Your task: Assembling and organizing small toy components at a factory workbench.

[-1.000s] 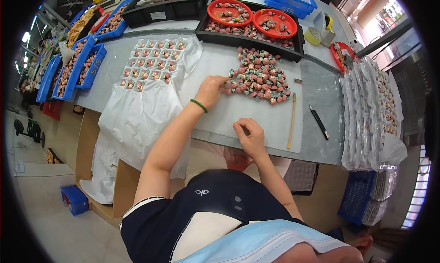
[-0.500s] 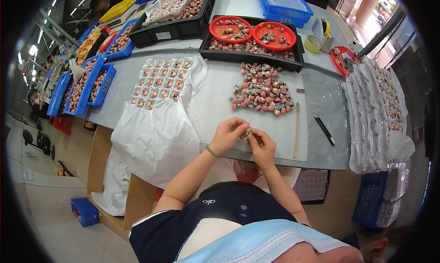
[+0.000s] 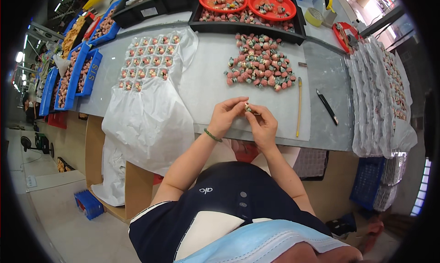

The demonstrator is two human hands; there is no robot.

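Observation:
A small painted figurine [image 3: 248, 108], cream and green where it shows, is pinched between the fingertips of both hands above the near edge of the work mat. My left hand [image 3: 224, 117], with a green bracelet at its wrist, grips it from the left. My right hand [image 3: 264, 127] closes on it from the other side, and the fingers hide most of it. Beyond the hands lies a loose pile of pink, bumpy-topped figurines [image 3: 261, 63]. To the left, a white compartment tray [image 3: 145, 61] holds rows of similar figurines on white wrapping sheet [image 3: 146, 109].
Right of the pile lie a yellow stick-like tool [image 3: 299, 108] and a black pen-like tool [image 3: 327, 108]. Stacked filled trays [image 3: 376, 98] stand at the right edge. A black bin [image 3: 247, 28] with two red bowls is behind; blue bins [image 3: 73, 79] stand left.
The view has tipped, so the table things sit higher in the picture. Both hands still hold the figurine, with slight finger shifts.

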